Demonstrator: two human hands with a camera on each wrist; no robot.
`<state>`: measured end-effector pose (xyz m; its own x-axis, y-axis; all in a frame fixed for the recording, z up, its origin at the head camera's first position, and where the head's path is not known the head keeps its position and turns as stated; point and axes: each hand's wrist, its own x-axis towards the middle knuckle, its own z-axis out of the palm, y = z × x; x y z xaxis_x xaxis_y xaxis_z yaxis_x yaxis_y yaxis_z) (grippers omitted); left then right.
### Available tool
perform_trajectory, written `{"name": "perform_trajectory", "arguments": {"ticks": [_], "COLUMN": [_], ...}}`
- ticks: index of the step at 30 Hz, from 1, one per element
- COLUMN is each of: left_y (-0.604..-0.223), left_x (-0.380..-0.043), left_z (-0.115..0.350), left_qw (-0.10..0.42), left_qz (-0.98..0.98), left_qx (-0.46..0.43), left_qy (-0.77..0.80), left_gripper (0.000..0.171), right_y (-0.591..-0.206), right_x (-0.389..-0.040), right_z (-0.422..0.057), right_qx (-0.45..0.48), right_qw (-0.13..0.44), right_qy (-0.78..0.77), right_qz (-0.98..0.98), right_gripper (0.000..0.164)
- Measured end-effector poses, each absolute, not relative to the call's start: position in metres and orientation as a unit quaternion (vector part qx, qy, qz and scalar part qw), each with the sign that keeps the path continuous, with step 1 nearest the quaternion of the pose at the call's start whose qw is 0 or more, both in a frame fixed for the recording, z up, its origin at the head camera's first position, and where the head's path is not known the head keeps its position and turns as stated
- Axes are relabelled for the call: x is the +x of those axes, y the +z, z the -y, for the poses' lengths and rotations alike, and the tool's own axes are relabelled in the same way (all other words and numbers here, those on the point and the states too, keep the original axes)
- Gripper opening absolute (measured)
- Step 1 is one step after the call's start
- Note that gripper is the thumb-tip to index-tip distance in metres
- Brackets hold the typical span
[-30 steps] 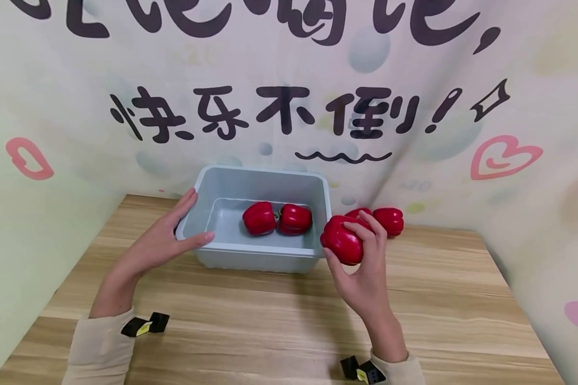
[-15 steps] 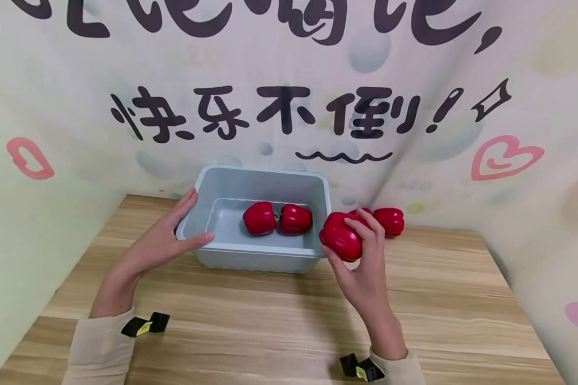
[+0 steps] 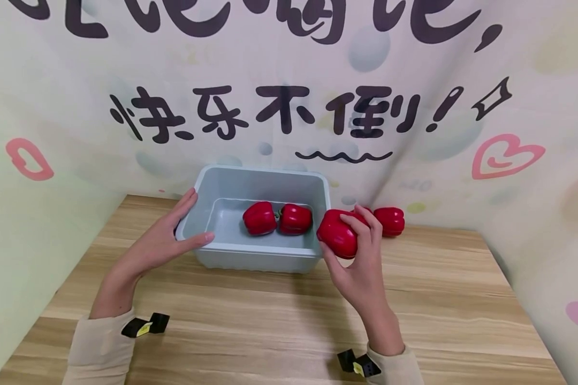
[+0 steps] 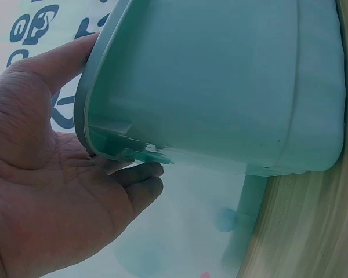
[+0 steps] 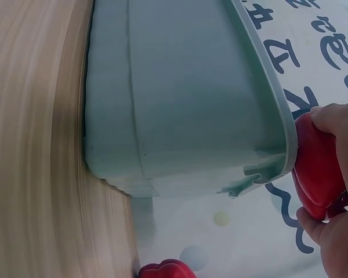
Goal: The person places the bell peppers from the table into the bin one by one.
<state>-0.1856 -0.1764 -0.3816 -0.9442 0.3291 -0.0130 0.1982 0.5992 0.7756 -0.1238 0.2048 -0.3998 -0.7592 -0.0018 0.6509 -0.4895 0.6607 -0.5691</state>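
Held red pepper (image 3: pixel 336 235) shifted slightly left since last frame; right hand (image 3: pixel 363 267) grips it between thumb and curled fingers at right rim of blue bin (image 3: pixel 260 261), contact unclear. Left hand (image 3: pixel 161 238), spread, holds bin's left end, thumb over rim. Wood-grain table (image 3: pixel 241 326) below, lettered backdrop (image 3: pixel 250 149) behind

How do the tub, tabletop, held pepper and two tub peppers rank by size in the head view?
Tabletop
Tub
Held pepper (perhaps just nearer the camera)
Left tub pepper, right tub pepper: look alike
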Motion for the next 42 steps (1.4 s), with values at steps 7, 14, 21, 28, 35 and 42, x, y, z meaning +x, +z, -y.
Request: {"name": "perform_trajectory", "arguments": {"ticks": [7,14,21,28,35,42], "left_y": [-0.3808,-0.3794,-0.3796,-0.3798,-0.3806,-0.3814], "left_x": [-0.1858,-0.1856,-0.1865,-0.187,-0.186,-0.1867], "left_z": [0.1756,0.1739,0.173,0.1731,0.175,0.1747], "left_qw": [0.077,0.078,0.079,0.079,0.082,0.084], "left_qz": [-0.893,-0.894,-0.894,-0.894,-0.894,-0.893], "left_qx": [0.147,0.148,0.148,0.148,0.141,0.141], "left_qy": [0.418,0.417,0.416,0.416,0.417,0.419], "left_gripper": [0.104,0.104,0.105,0.105,0.105,0.106], "right_y": [-0.3995,-0.4006,-0.4007,-0.3994,-0.4014,-0.4021], "right_x": [-0.1228,-0.1228,-0.1233,-0.1237,-0.1261,-0.1269], "right_z": [-0.2045,-0.2057,-0.2057,-0.2062,-0.2053,-0.2048], "right_qx": [0.138,0.136,0.139,0.152,0.166,0.164], "right_qw": [0.325,0.323,0.32,0.325,0.321,0.314], "right_qy": [0.381,0.38,0.378,0.368,0.364,0.357], "right_qz": [0.855,0.856,0.858,0.858,0.858,0.865], "right_gripper": [0.088,0.087,0.089,0.093,0.093,0.1]}}
